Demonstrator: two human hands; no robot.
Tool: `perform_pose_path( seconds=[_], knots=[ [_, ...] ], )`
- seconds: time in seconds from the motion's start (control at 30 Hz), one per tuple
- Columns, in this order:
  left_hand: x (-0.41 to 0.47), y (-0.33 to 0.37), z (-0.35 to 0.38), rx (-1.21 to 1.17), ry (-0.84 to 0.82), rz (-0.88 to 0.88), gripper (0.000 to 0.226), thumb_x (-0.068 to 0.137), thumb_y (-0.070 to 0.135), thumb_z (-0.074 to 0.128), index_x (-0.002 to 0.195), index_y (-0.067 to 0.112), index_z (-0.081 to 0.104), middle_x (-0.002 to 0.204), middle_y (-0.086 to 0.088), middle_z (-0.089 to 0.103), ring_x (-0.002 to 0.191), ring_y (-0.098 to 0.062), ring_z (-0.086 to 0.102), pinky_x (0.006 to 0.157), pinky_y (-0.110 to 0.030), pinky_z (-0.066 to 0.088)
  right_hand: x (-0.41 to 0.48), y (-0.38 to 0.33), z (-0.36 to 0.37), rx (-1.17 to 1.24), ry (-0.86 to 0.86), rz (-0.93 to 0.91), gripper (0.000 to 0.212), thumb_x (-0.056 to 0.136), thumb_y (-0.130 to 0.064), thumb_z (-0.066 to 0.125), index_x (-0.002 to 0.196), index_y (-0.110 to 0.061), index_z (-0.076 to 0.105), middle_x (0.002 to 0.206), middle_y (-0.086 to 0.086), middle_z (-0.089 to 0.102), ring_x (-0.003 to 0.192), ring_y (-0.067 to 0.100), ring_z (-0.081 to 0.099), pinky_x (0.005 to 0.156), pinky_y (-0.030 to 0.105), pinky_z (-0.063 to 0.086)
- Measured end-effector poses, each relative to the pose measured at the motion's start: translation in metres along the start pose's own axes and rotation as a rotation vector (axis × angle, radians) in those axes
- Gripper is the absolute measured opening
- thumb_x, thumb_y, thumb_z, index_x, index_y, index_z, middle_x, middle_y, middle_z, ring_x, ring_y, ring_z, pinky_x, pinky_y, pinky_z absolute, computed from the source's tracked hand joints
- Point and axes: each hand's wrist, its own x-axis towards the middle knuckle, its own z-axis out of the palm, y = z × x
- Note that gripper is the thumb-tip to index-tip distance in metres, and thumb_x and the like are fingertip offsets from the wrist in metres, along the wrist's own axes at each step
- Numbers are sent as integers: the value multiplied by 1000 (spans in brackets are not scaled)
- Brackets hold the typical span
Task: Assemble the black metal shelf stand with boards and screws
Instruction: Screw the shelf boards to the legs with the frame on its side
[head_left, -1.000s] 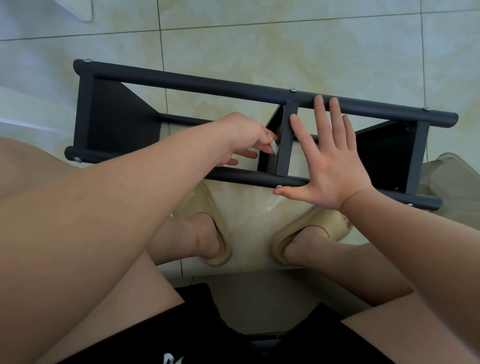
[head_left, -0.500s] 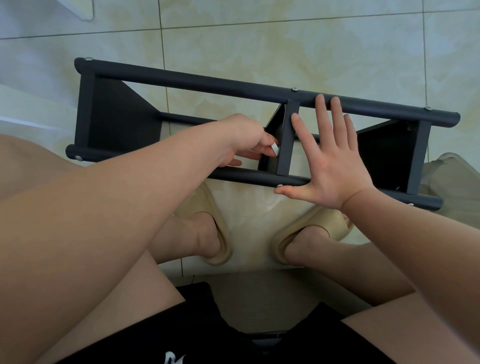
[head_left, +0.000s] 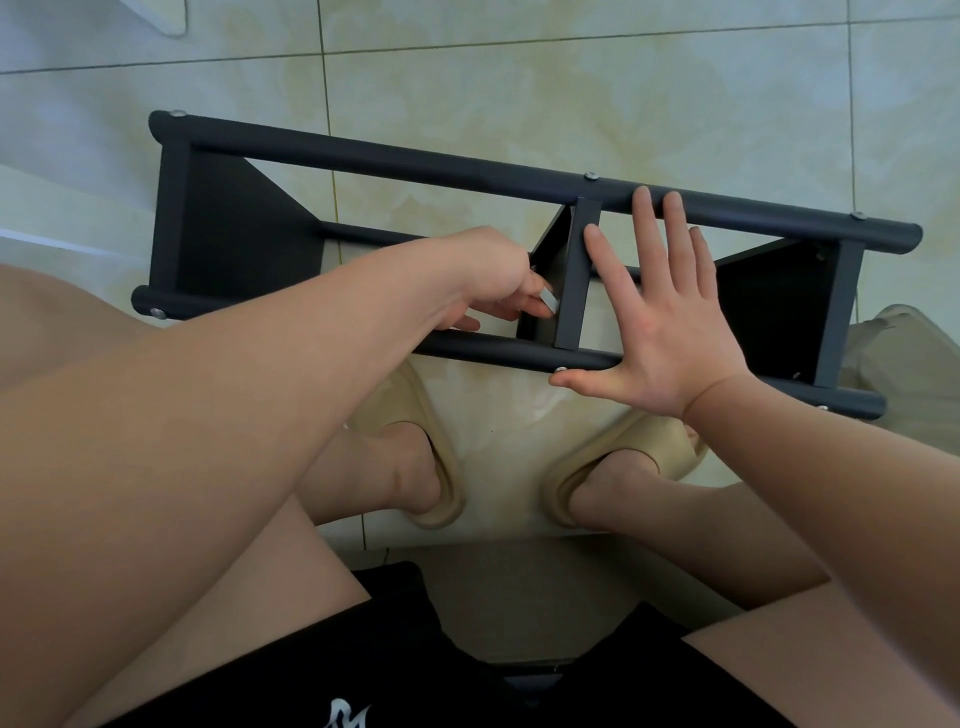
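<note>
Currently, black shelf stand (head_left: 415, 163) lies sideways across picture centre, right hand (head_left: 660, 322) spread flat on it, left hand (head_left: 488, 280) pinching a small silver piece (head_left: 549, 300) at the middle crossbar (head_left: 574, 275), which may slip free if the stand shifts.

Floor (head_left: 571, 93): large glossy tiles, pale cream with yellowish marbled veining. Thin dark grout lines (head_left: 326, 78): one running across near far edge, two running away from viewer, left of centre and near right edge. Far left part of floor cooler, bluish-white, with soft glare band (head_left: 62, 171). Light even and diffuse, no hard shadows. White object (head_left: 174, 15) cut off at floor's far left corner, kind unclear. Crumpled translucent beige material (head_left: 914, 364) lying at floor's right edge. No walls or windows in view.
</note>
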Motion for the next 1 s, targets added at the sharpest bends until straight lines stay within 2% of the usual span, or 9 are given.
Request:
perform_pose_path(
  seconds=[0.13, 0.4, 0.6, 0.77, 1.0],
  knots=[
    [1, -1, -2, 41, 34, 15, 22, 104, 21, 47, 122, 18, 61, 86, 11, 72, 110, -13, 59, 109, -44, 37, 0, 0, 0, -6, -6, 2, 122, 71, -96, 37, 162, -19, 9, 166, 25, -3, 152, 48, -6, 122, 63, 8],
    [4, -5, -9, 171, 12, 66, 18, 102, 16, 50, 99, 22, 67, 92, 12, 72, 95, -4, 57, 97, -41, 40, 0, 0, 0, -8, -5, 1, 122, 72, -97, 34, 162, -18, 10, 166, 25, -3, 152, 48, -5, 122, 62, 8],
    [5, -7, -11, 286, 19, 120, 20, 101, 16, 54, 90, 24, 68, 92, 14, 70, 92, -6, 57, 89, -39, 41, -1, 0, 1, 2, 16, -4, 122, 72, -96, 37, 162, -18, 12, 166, 26, -1, 152, 49, -3, 122, 63, 9],
    [4, -8, -12, 364, 20, 164, 26, 98, 13, 56, 80, 24, 70, 92, 9, 65, 88, -10, 54, 79, -34, 39, 0, 1, 2, 1, 23, -8, 121, 73, -96, 36, 162, -18, 12, 166, 26, 0, 152, 49, -3, 122, 63, 9],
    [4, -11, -10, 439, 3, 191, 22, 96, 13, 60, 78, 24, 69, 106, -1, 67, 98, -19, 58, 79, -32, 42, 0, 1, 3, 1, 21, -5, 121, 72, -96, 36, 162, -19, 11, 166, 25, -2, 152, 48, -4, 122, 62, 8]
  ],
)
